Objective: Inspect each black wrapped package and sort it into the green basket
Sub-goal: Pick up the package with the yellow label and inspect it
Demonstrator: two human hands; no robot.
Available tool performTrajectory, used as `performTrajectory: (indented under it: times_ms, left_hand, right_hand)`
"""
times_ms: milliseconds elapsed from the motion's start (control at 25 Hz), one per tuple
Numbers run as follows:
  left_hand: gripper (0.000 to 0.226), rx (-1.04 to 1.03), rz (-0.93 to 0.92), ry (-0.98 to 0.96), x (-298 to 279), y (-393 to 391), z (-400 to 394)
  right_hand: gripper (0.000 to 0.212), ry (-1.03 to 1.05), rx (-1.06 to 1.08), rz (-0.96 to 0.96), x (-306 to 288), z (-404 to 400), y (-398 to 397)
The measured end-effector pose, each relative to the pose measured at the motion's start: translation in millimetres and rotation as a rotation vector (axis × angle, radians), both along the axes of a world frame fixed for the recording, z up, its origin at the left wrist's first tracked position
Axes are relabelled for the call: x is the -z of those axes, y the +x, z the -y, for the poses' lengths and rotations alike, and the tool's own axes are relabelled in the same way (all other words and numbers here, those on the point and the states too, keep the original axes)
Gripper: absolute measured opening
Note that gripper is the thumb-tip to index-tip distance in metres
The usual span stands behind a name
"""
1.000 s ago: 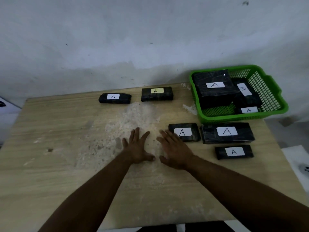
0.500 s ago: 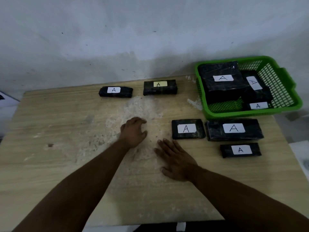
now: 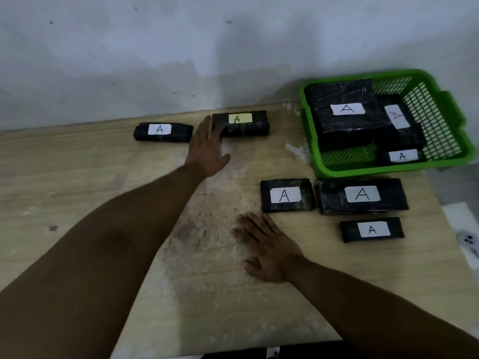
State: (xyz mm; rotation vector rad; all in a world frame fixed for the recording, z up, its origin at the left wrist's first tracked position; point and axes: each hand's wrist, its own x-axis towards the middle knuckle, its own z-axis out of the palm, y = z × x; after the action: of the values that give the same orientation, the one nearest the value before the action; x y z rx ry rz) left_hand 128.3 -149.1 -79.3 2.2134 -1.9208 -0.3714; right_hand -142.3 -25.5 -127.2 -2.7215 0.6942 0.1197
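Several black wrapped packages with "A" labels lie on the wooden table (image 3: 77, 193). At the back sit a white-labelled package (image 3: 163, 132) and a yellow-labelled package (image 3: 242, 123). My left hand (image 3: 207, 149) stretches out with straight fingers, its fingertips at the left end of the yellow-labelled package. My right hand (image 3: 267, 248) rests flat on the table, just below a small package (image 3: 286, 195). To its right lie a larger package (image 3: 363, 195) and a slim package (image 3: 372, 230). The green basket (image 3: 440, 161) at the back right holds three packages.
A pale grey wall rises directly behind the table. The table's right edge runs just past the basket and the packages, with white floor and a small white object (image 3: 467, 240) beyond it. A worn, pale patch marks the table's middle.
My left hand has moved forward from the table's middle to the yellow-labelled package at the back, its fingers straightening. My right hand has stayed flat on the table.
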Motion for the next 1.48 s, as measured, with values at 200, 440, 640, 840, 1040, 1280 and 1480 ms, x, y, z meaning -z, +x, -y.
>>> performTrajectory:
  times_ms: [200,440,640,840,1040,1280,1480]
  left_hand:
    - [0.103,0.038,0.091,0.178,-2,-3,44]
    - [0.089,0.027,0.087,0.101,-4,2,64]
    - [0.082,-0.026,-0.056,0.061,-5,3,49]
    - [0.076,-0.011,-0.124,-0.035,-15,-3,17]
    - [0.075,0.018,-0.162,-0.116,-29,-14,-24]
    - [0.075,0.001,-0.229,-0.177,-40,-26,-63]
    - [0.076,0.099,-0.240,-0.187,-44,-38,-83]
  right_hand:
    - [0.083,0.000,0.006,0.012,0,0,0]
    - [0.084,0.006,0.009,0.035,0,-1,-1]
    - [0.084,-0.003,0.005,0.029,-2,0,-1]
    - [0.081,0.010,0.001,0.009,-3,1,0]
    - [0.080,-0.011,-0.017,0.002,-5,0,-1]
    - [0.074,0.195,0.161,0.188,-21,0,-4]
    - [0.034,0.961,1.125,0.923,-64,31,1]
